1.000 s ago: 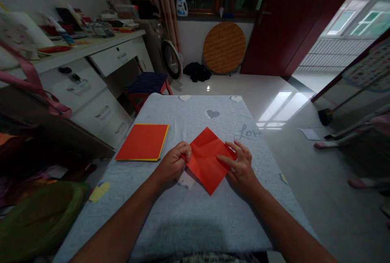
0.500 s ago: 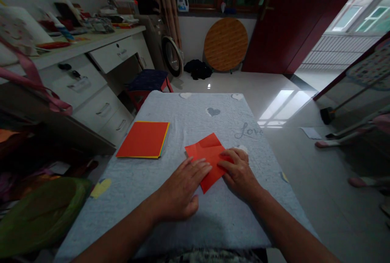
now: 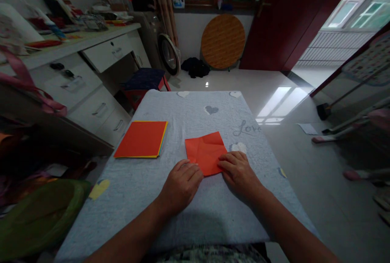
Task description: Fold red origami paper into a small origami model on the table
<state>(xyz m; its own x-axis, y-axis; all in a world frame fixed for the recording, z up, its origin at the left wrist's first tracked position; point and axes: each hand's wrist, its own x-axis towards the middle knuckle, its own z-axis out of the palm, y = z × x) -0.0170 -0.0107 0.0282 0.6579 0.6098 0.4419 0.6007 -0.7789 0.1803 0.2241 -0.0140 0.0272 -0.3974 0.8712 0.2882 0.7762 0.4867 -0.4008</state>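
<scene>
A creased sheet of red-orange paper (image 3: 207, 149) lies on the cloth-covered table between my hands, its near edge toward me. My left hand (image 3: 183, 180) holds the near-left corner, fingers curled over it and the thumb out of sight. At the near-right corner, my right hand (image 3: 240, 173) has its bent fingers on the paper; that thumb is hidden too. Fold lines cross the sheet, and its surface is slightly raised. To the left rests a neat stack of coloured paper (image 3: 141, 139), orange on top with yellow and blue edges showing.
A pale blue cloth (image 3: 189, 113) with hearts covers the table. Beyond it stand a stool (image 3: 144, 79), a washing machine (image 3: 166, 52) with its door ajar and a round wooden board (image 3: 223, 42). A white desk (image 3: 88, 88) is at left, a green basket (image 3: 45, 210) near left.
The red-orange paper has turned so that an edge, rather than a corner, faces me. My left hand has moved from lying flat across it to its near-left corner, fingers now curled.
</scene>
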